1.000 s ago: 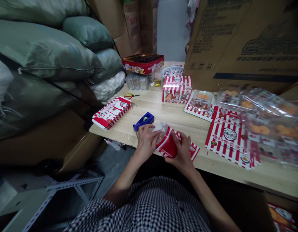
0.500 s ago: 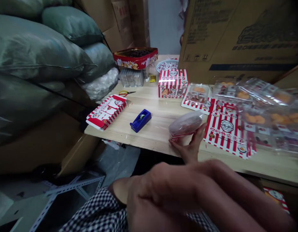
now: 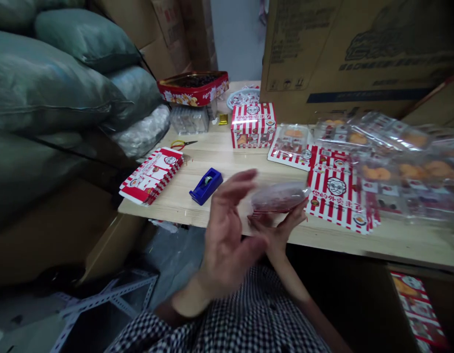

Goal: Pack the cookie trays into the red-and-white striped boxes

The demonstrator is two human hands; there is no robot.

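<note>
My right hand (image 3: 278,230) grips a clear plastic package (image 3: 280,196) from below, its thumb and fingers at the two ends. A red-striped edge shows along the package's underside, and its contents are blurred. My left hand (image 3: 228,235) is raised just left of the package, thumb and fingers apart, with nothing seen in it. Left of that hand lies a blue tape dispenser (image 3: 206,186) on the wooden table (image 3: 212,152). Flat red-and-white striped cards (image 3: 337,193) lie to the right of my right hand.
A striped box (image 3: 253,126) stands at the back, with a clear pack (image 3: 291,139) beside it. Several clear food packs (image 3: 407,166) crowd the right side. Folded cartons (image 3: 152,175), scissors (image 3: 182,143) and a red tub (image 3: 193,89) are at left. A large cardboard box (image 3: 304,59) rises behind.
My left hand has drawn back from close to the camera to beside the package. My right hand keeps hold of the package. The view has shifted slightly.
</note>
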